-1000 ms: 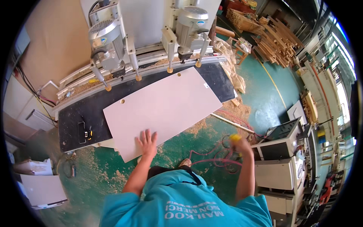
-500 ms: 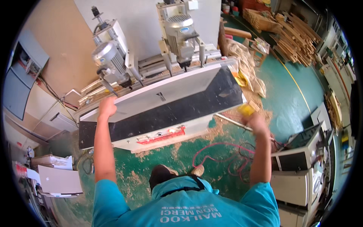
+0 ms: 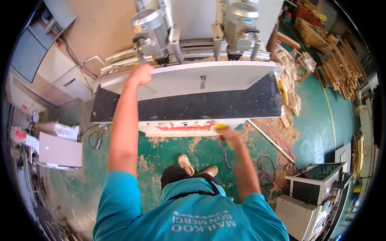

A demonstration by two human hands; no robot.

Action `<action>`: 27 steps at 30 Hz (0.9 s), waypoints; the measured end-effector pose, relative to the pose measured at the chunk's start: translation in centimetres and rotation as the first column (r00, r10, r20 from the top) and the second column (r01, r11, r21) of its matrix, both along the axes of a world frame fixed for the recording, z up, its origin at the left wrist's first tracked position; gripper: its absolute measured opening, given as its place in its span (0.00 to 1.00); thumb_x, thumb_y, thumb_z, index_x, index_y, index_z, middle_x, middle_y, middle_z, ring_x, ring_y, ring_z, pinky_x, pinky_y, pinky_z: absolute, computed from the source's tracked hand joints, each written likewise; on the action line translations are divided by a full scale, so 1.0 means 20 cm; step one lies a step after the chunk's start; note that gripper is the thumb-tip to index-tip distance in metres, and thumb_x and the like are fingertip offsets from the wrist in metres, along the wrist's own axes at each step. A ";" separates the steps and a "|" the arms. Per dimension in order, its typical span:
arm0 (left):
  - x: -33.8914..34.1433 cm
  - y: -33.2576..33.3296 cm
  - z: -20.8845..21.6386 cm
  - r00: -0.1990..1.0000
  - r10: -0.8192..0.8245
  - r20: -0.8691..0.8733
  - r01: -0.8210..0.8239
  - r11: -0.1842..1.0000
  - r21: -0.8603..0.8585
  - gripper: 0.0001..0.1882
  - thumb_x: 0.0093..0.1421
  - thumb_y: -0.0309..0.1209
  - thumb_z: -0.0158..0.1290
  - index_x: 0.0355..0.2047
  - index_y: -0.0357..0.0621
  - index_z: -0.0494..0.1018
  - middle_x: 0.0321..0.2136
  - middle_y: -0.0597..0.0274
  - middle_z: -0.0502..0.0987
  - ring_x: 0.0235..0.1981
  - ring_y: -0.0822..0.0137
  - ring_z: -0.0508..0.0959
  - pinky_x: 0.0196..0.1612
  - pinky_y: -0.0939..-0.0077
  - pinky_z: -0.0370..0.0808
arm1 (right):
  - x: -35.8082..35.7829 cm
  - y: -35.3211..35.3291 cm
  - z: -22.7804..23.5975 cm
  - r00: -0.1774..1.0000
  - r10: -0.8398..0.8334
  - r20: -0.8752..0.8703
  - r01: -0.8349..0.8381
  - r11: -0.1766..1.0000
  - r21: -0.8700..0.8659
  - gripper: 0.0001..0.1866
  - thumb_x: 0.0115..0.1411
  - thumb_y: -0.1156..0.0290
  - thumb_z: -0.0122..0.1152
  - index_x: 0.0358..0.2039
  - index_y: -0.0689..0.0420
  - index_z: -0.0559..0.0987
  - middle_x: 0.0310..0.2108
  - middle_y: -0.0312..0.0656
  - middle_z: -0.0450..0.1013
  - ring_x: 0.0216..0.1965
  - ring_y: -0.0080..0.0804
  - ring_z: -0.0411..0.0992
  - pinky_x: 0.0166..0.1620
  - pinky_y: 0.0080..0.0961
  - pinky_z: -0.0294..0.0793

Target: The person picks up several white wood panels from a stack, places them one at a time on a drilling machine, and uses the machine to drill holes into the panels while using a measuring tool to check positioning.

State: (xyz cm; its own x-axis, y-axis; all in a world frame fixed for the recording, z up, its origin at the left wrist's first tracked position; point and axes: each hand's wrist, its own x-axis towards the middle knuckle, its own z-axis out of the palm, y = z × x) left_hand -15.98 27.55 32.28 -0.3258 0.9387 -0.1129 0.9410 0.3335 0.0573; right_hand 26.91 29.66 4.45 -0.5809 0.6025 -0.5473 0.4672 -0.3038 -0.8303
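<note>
A long white panel (image 3: 177,85) stands on edge, tilted, on the black tabletop (image 3: 209,106) of a machine with two grey motors (image 3: 241,26). My left hand (image 3: 140,75) is closed over the panel's upper edge near its left end. My right hand (image 3: 228,136), smeared by motion, is in front of the table beside the red-marked control strip (image 3: 187,126). It holds a small yellow object (image 3: 220,126), too blurred to name. Below the motors, the drill heads are partly hidden behind the panel.
Sawdust lies over the green floor (image 3: 157,154). A white pole (image 3: 271,140) slants down from the table's right end, near red and black hoses. Stacked wood strips (image 3: 343,66) lie at the far right. A white cabinet (image 3: 297,217) stands at lower right, a pale board (image 3: 60,149) at left.
My right hand has moved left with the yellow object, from beyond the table's right end to its front. My left hand still grips the panel's edge. The whole view has turned.
</note>
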 end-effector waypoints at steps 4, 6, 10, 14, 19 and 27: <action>-0.04 -0.08 0.03 0.993 -0.095 -0.071 0.084 0.986 -0.146 0.18 0.47 0.26 0.51 0.38 0.54 0.82 0.36 0.51 0.82 0.40 0.49 0.81 0.44 0.57 0.78 | -0.66 -0.58 0.07 0.953 0.138 -0.268 -0.194 0.962 -0.194 0.14 0.61 0.58 0.64 0.35 0.57 0.78 0.21 0.37 0.74 0.20 0.24 0.71 0.23 0.29 0.69; 0.04 -0.14 0.06 0.977 -0.205 -0.058 0.187 0.955 -0.231 0.19 0.44 0.27 0.53 0.38 0.55 0.82 0.35 0.52 0.82 0.38 0.49 0.82 0.43 0.57 0.78 | -0.66 -0.72 0.06 0.952 0.193 -0.239 -0.189 0.981 0.040 0.19 0.58 0.58 0.66 0.43 0.59 0.77 0.25 0.39 0.75 0.24 0.27 0.73 0.29 0.30 0.72; 0.24 -0.49 -0.19 0.880 -0.400 0.255 0.457 0.860 -0.227 0.37 0.46 0.31 0.57 0.61 0.61 0.69 0.52 0.54 0.77 0.52 0.52 0.77 0.55 0.60 0.74 | -0.17 -0.67 0.56 0.910 0.408 -0.067 -0.414 0.901 -0.131 0.28 0.58 0.60 0.67 0.56 0.58 0.72 0.39 0.44 0.78 0.41 0.31 0.74 0.46 0.31 0.72; 0.55 -1.11 -0.99 0.820 -0.572 0.003 0.572 0.820 0.031 0.37 0.59 0.27 0.48 0.69 0.64 0.55 0.64 0.38 0.60 0.62 0.38 0.65 0.62 0.53 0.68 | 0.58 -0.51 0.96 0.872 0.081 0.483 -0.090 0.996 -0.006 0.17 0.56 0.59 0.68 0.43 0.51 0.82 0.35 0.37 0.80 0.38 0.34 0.79 0.41 0.35 0.78; 0.70 -1.22 -1.56 0.867 -0.490 -0.088 0.495 0.829 0.259 0.29 0.63 0.37 0.46 0.66 0.66 0.61 0.64 0.48 0.61 0.62 0.42 0.64 0.63 0.48 0.64 | 0.62 -0.40 0.94 0.384 -0.228 0.895 -0.292 0.889 0.352 0.22 0.60 0.46 0.56 0.40 0.53 0.81 0.34 0.47 0.80 0.34 0.45 0.78 0.35 0.41 0.76; 0.55 -0.95 -1.65 0.958 -0.275 -0.082 0.284 0.949 0.137 0.29 0.57 0.33 0.52 0.61 0.61 0.66 0.65 0.55 0.61 0.67 0.48 0.58 0.66 0.31 0.49 | -0.09 -0.32 0.83 0.737 0.258 0.625 -0.371 0.927 0.054 0.28 0.56 0.43 0.60 0.51 0.46 0.76 0.40 0.50 0.78 0.42 0.47 0.77 0.45 0.41 0.75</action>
